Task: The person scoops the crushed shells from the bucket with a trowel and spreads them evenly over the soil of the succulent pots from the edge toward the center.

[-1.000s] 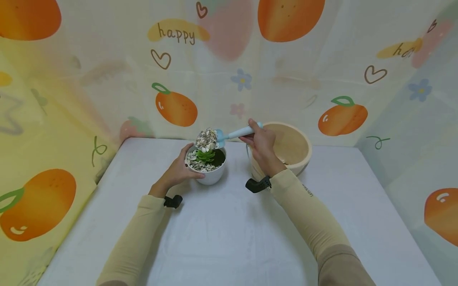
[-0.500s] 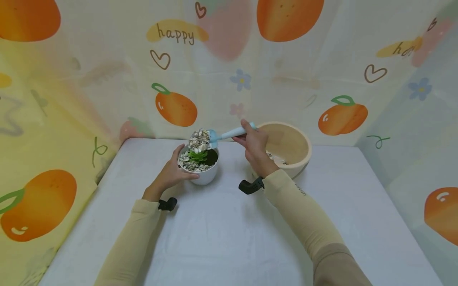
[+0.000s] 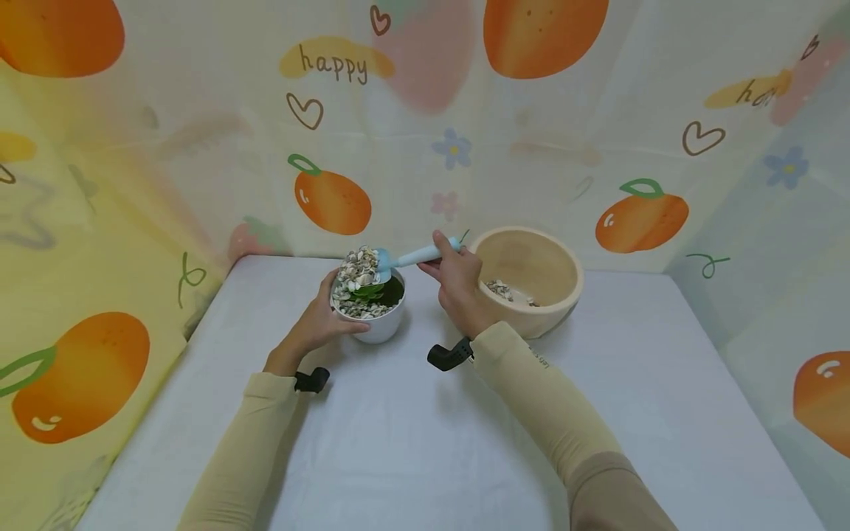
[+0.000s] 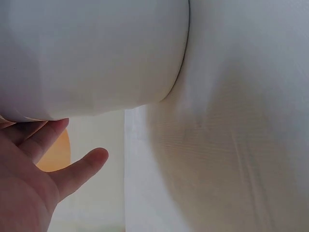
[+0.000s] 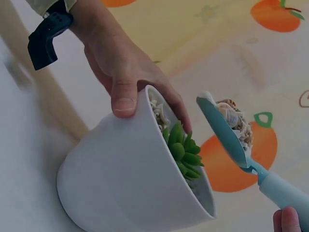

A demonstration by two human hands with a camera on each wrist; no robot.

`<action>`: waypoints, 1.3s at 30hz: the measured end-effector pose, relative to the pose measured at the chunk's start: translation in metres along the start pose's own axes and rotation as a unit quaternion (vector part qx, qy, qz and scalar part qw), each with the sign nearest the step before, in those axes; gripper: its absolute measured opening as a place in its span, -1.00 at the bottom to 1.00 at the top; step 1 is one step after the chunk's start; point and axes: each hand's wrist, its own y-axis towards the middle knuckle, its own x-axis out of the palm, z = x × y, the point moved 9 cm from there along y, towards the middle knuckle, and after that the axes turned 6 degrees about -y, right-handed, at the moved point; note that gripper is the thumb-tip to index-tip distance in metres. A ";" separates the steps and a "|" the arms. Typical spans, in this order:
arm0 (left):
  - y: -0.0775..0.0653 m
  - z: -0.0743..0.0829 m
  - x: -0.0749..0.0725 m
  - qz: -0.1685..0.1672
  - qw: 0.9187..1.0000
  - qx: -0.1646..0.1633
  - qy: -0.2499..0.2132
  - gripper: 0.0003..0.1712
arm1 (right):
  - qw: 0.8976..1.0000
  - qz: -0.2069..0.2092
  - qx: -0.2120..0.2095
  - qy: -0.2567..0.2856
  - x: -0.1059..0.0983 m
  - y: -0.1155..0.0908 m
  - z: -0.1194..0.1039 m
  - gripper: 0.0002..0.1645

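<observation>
A white plant pot (image 3: pixel 378 330) stands on the table, with a green succulent (image 5: pixel 183 153), pale pebbles or shell bits over part of its top and dark soil at the right. My left hand (image 3: pixel 313 328) grips the pot's left side, thumb in front and fingers at the far rim. In my right hand (image 3: pixel 461 284) is the handle of a light blue garden trowel (image 3: pixel 418 256). A heap of pebbles or shell bits (image 3: pixel 358 267) lies on its blade. In the right wrist view the blade hangs above the succulent, apart from the pot.
A large cream bowl (image 3: pixel 561 295) stands to the right of the pot, behind my right forearm, with a few loose pebbles or shell bits (image 3: pixel 499 289) at its bottom. Behind the white table (image 3: pixel 378 435) hangs a fruit-printed cloth (image 3: pixel 531 177).
My right hand has carried the loaded trowel leftward, over the pot's left and back part. The pot and my left hand shifted slightly left. More of the bowl's inside shows.
</observation>
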 end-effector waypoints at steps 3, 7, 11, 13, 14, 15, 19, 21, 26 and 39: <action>-0.001 0.001 0.001 -0.003 1.000 0.000 -0.008 0.48 | 1.000 0.008 -0.003 -0.007 -0.001 0.001 0.003 -0.71; -0.003 0.002 0.002 -0.005 1.000 -0.004 -0.007 0.47 | 1.000 0.014 -0.009 -0.010 -0.002 0.003 0.004 -0.72; -0.005 0.001 0.002 -0.004 1.000 -0.011 -0.010 0.45 | 1.000 0.018 -0.012 -0.012 -0.002 0.004 0.006 -0.72; -0.005 0.002 0.002 -0.007 1.000 -0.009 -0.015 0.42 | 1.000 0.022 -0.015 -0.014 -0.003 0.004 0.006 -0.72; -0.005 0.002 0.002 -0.009 1.000 -0.005 -0.019 0.41 | 0.999 0.025 -0.015 -0.013 -0.003 0.003 0.006 -0.73; -0.005 0.003 0.001 -0.011 1.000 -0.001 -0.023 0.40 | 0.999 0.026 -0.016 -0.015 -0.003 0.002 0.006 -0.72; -0.003 0.004 0.000 -0.022 0.999 0.009 -0.038 0.39 | 0.999 0.035 -0.017 -0.015 -0.004 -0.002 0.006 -0.71; -0.003 0.005 0.000 -0.028 0.999 0.008 -0.041 0.39 | 0.999 0.037 -0.017 -0.019 -0.004 -0.003 0.007 -0.72; -0.001 0.005 0.000 -0.036 0.998 0.006 -0.044 0.39 | 0.998 0.039 -0.021 -0.037 -0.007 -0.003 0.008 -0.72; -0.002 0.007 -0.003 -0.034 0.998 0.007 -0.043 0.36 | 0.994 0.034 -0.066 -0.082 -0.010 -0.008 0.003 -0.65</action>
